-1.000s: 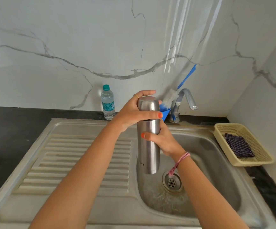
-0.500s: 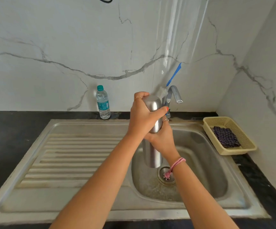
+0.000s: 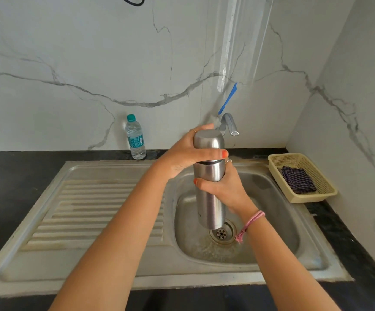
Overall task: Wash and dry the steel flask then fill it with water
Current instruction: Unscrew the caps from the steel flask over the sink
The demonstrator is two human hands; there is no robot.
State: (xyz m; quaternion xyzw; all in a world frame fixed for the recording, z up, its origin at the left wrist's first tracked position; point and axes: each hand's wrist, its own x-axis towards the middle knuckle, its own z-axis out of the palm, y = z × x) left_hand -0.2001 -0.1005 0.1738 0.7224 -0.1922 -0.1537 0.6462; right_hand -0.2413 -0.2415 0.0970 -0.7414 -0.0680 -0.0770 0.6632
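White marble-look walls [image 3: 74, 52] (grey veins throughout) meet in the far right corner above a black desk [image 3: 13, 173] in soft, even light.

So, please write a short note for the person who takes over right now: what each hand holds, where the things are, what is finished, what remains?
Left hand: grip closed around the cap of the steel flask.
Right hand: grip closed around the flask body, held upright over the sink basin.
A thin dark gap shows under the cap, so it may be coming off.
Tap behind, no water running. Blue-handled brush leans by the tap. Cloth lies in the basket on the right. Water bottle stands by the wall.
Done: nothing certain yet.
Left: open, wash, dry, fill.
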